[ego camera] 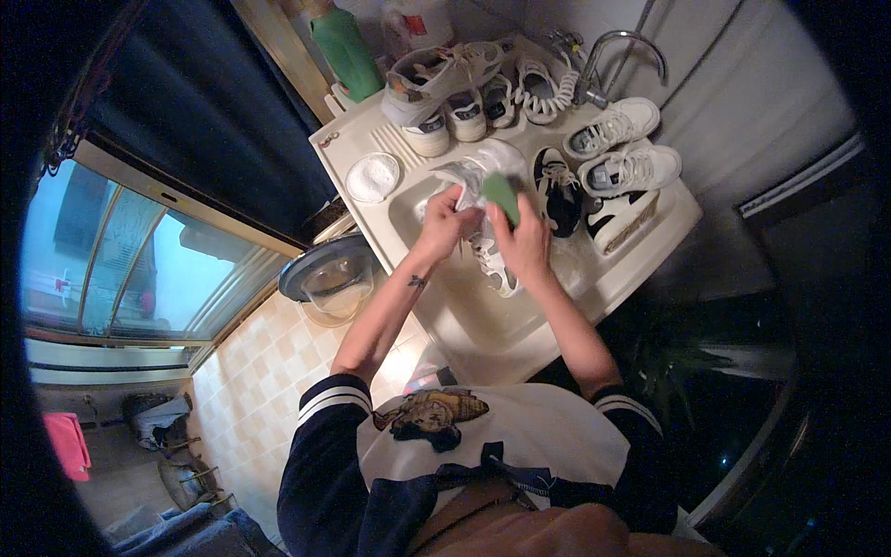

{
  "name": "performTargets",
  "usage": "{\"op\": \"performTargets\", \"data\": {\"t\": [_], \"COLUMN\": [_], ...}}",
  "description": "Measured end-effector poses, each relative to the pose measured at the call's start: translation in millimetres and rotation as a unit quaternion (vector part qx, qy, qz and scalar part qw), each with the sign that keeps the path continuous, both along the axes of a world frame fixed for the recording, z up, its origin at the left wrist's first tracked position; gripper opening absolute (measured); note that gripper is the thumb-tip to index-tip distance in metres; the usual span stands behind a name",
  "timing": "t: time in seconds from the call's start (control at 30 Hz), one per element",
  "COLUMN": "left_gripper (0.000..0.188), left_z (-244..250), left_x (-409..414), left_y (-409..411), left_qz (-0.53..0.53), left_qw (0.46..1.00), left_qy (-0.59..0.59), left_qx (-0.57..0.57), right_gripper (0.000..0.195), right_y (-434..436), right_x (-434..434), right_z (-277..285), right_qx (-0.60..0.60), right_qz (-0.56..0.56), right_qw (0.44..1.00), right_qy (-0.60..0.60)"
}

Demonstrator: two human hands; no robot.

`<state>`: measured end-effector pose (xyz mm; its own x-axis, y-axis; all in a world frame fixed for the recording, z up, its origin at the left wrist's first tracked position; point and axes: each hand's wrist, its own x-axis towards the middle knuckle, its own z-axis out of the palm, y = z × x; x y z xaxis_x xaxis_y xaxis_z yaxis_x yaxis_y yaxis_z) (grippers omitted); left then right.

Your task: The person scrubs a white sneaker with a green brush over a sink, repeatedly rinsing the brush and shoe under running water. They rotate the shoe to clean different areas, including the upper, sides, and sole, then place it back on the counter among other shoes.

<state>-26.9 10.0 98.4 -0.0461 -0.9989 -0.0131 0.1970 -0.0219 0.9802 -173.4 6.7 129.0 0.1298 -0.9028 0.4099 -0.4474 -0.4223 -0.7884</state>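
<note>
My left hand (449, 226) grips a white sneaker (498, 157) near its opening, above the basin of a pale utility sink (480, 341). In my right hand (523, 240) is a green scrubbing brush or sponge (502, 196), held against or close to the sneaker's side; motion blur hides its exact kind and whether it touches. Below my hands, a white-and-dark shoe (493, 268) lies in the basin, partly covered by them. A black sneaker with pale laces (559, 195) rests just right of my right hand.
A dish of white powder (373, 177) sits on the left ledge. Several shoes (445, 125) line the back, beside a green bottle (348, 56) and a chrome faucet (626, 42). White sneakers (630, 170) stand on the right ledge. A front-loading washer door (334, 278) juts out at left.
</note>
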Motion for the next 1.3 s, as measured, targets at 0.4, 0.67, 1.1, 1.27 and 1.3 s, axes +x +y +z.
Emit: {"op": "performTargets", "data": {"t": [0.4, 0.67, 1.1, 1.27, 1.3], "left_gripper": [0.024, 0.019, 0.011, 0.026, 0.027], "left_z": [2.9, 14.8, 0.0, 19.5, 17.4], "left_x": [-3.6, -0.5, -7.9, -35.5, -32.0], "left_y": [12.7, 14.1, 15.9, 25.4, 28.7], "left_qz": [0.031, 0.043, 0.101, 0.111, 0.11], "left_qw": [0.997, 0.994, 0.989, 0.987, 0.984], "left_qy": [0.05, 0.01, -0.031, -0.117, -0.135], "left_qx": [0.041, 0.104, 0.1, 0.01, 0.027], "right_gripper": [0.038, 0.037, 0.031, 0.046, 0.045], "right_y": [-38.7, 31.8, 28.0, 4.1, 1.9], "right_x": [-34.2, -38.3, -21.5, -10.7, -8.7], "right_z": [-0.4, -59.5, -42.2, -4.8, 6.9], "right_qx": [0.059, 0.07, -0.006, 0.059, 0.069], "right_qz": [-0.062, -0.02, -0.01, -0.038, -0.039], "right_qw": [0.996, 0.997, 0.989, 0.988, 0.983], "right_qy": [0.006, -0.001, 0.145, 0.135, 0.163]}}
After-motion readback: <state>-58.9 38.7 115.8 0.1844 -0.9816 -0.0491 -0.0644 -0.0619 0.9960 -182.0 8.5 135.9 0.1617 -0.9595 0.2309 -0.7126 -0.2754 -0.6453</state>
